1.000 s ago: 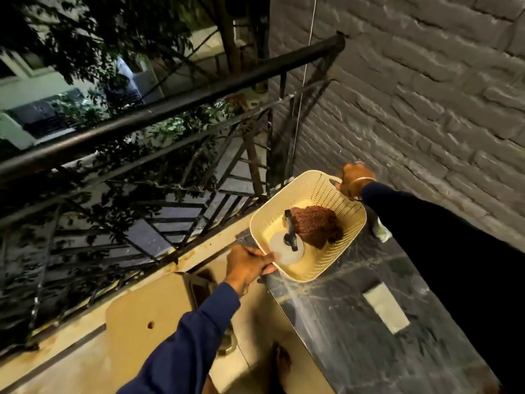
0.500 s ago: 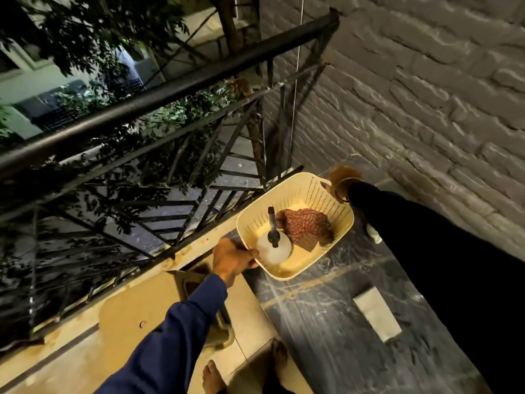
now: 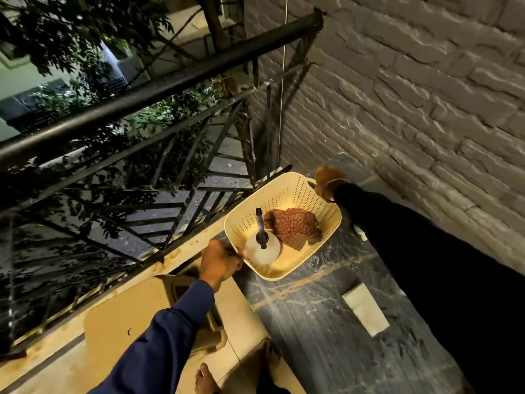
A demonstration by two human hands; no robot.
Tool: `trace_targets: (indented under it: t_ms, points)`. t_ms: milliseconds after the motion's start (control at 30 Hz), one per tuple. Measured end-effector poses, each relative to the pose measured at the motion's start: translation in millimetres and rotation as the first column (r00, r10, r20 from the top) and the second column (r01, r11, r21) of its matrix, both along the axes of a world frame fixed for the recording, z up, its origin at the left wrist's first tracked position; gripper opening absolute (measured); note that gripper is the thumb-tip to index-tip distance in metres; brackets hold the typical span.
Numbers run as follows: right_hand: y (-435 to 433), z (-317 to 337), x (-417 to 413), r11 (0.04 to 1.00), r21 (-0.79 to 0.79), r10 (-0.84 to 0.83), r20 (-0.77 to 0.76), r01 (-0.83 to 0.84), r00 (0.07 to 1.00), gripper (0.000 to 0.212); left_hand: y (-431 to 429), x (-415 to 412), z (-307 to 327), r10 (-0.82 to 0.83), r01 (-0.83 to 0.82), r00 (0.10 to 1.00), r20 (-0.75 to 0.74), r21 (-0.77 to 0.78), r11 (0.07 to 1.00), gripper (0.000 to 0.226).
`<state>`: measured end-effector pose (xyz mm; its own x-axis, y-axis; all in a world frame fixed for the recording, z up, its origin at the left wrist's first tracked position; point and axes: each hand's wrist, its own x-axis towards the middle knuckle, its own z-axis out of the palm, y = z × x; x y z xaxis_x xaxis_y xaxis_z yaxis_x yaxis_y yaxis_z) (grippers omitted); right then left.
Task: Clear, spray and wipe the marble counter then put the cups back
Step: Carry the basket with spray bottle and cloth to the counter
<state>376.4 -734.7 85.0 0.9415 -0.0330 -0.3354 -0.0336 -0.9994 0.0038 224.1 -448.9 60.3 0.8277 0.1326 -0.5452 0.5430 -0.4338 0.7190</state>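
Marble counter (image 3: 326, 322), dark with pale gold veins, runs along a grey brick wall (image 3: 412, 95) on a balcony, with a black metal railing (image 3: 159, 89) and night foliage beyond. A cream perforated basket (image 3: 287, 191) sits at its far end, holding a spray bottle (image 3: 262, 247) and a reddish cloth (image 3: 292, 226). The left hand (image 3: 220, 263) is closed on the near rim; the right hand (image 3: 326, 179), blurred, seems clasped on the far rim. A white card (image 3: 365, 308) lies on the counter; no writing is legible.
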Motion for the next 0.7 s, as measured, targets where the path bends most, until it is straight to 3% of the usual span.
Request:
trace_targets:
  t_ms: [67, 133, 233, 333, 400, 500, 567, 700]
  points:
    - [-3.4, 7.3, -4.1, 0.995, 0.092, -0.029, -0.029, 0.031, 0.999, 0.038, 3.6, -0.8, -1.2, -0.196, 0.174, 0.979, 0.06, 0.264, 0.949, 0.027]
    - [-13.6, 13.4, -12.8, 0.981, 0.187, -0.043, -0.081, 0.058, 0.996, 0.041, 7.6, -3.5, -1.9, -0.306, 0.252, 0.949, 0.08, 0.393, 0.884, 0.033]
    - [-41.4, 17.8, -32.0, 0.934, 0.298, -0.158, -0.148, 0.196, 0.976, 0.041, 14.8, -8.3, -5.8, -0.36, 0.253, 0.913, 0.193, 0.425, 0.869, 0.041]
    - [-70.3, 32.6, -65.7, 0.917, 0.3, -0.232, -0.129, 0.261, 0.964, 0.039, 10.5, -8.7, 5.1, -0.232, 0.053, 0.884, 0.405, 0.407, 0.912, 0.039]
    - [-84.8, 46.5, -96.0, 0.906, 0.311, -0.286, -0.05, 0.287, 0.957, 0.037, 4.0, -4.3, 22.8, -0.235, -0.028, 0.785, 0.573, 0.412, 0.911, 0.031]
    - [-98.8, 61.4, -147.1, 0.889, 0.293, -0.395, 0.102, 0.352, 0.913, 0.032, -13.0, -1.0, 50.8, -0.317, 0.021, 0.628, 0.71, 0.392, 0.92, 0.022]
    - [-101.8, 65.7, -179.8, 0.837, 0.359, -0.481, 0.123, 0.413, 0.868, 0.033, -26.3, -2.2, 66.9, -0.348, 0.091, 0.547, 0.761, 0.359, 0.929, 0.017]
    - [-96.1, 70.2, -261.9, 0.723, 0.512, -0.63, 0.213, 0.464, 0.747, 0.056, -56.6, -9.6, 83.6, -0.429, 0.332, 0.389, 0.815, 0.31, 0.891, 0.015]
